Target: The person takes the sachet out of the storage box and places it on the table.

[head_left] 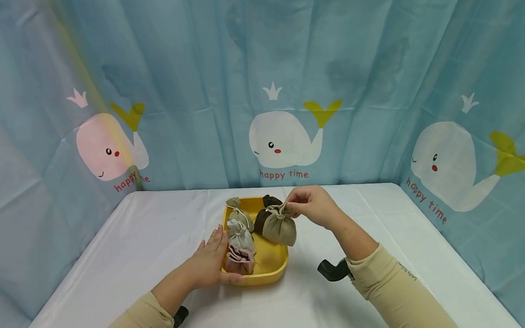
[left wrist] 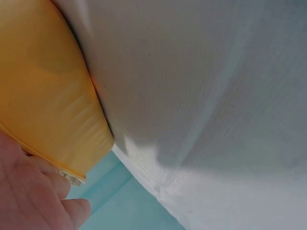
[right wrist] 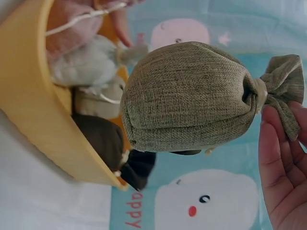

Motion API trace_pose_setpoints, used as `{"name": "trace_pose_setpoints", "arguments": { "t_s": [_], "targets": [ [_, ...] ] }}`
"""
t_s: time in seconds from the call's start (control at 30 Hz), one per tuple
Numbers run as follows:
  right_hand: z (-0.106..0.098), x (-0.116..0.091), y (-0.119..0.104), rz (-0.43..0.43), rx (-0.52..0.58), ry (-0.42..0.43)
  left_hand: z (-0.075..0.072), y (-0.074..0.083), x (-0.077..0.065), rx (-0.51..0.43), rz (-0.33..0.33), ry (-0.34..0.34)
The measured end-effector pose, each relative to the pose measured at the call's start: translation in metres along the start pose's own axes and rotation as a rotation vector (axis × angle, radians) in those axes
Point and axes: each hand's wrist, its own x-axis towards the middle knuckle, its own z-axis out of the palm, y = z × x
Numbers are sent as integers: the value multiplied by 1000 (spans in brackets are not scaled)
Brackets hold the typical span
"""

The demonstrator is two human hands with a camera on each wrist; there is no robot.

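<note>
My right hand (head_left: 314, 207) pinches the gathered neck of an olive-green drawstring pouch (right wrist: 189, 98), which hangs over the right side of a yellow tray (head_left: 269, 276). My left hand (head_left: 209, 260) rests along the tray's left rim, fingers extended and thumb at the near edge. Down the tray's left side lie a beige pouch (head_left: 244, 216), a pale grey pouch (head_left: 241, 237) and a pink pouch (head_left: 240, 260). A dark brown pouch (right wrist: 98, 139) sits in the far right part, partly hidden behind the olive one in the head view. In the left wrist view, fingers (left wrist: 53, 184) overlap the tray's rim.
The tray stands on a white cloth-covered table (head_left: 158, 230). Behind it and at both sides hangs a light blue curtain (head_left: 194, 88) printed with whales. A black strap end (head_left: 334, 270) sticks out at the right wrist.
</note>
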Motion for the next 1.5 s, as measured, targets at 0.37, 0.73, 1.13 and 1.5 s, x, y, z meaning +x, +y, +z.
{"name": "trace_pose_setpoints", "arguments": {
  "t_s": [0.37, 0.73, 1.13, 1.5],
  "targets": [
    [-37, 0, 9, 4, -22, 109, 1, 0, 1, -3, -28, -8],
    [-65, -5, 44, 63, -70, 182, -1, 1, 1, 2, -33, -23],
    [-84, -9, 80, 136, -139, 229, -3, 4, 0, 4, -34, -22],
    [-88, -9, 113, 263, -219, 273, -4, 5, 0, 9, -40, -25]
  ]
}}
